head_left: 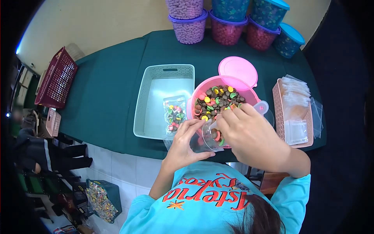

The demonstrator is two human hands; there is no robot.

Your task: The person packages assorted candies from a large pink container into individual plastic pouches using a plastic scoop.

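Presently left hand holds clear bag, right hand a scoop; shirt reads "Asteria"

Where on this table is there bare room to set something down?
The widest bare cloth lies between the maroon basket and the pale tray. A narrower strip runs between that tray and the jars at the back. It is crowded around the pink tub, where the left hand holds a clear bag and the right hand a scoop, beside the box of bags.
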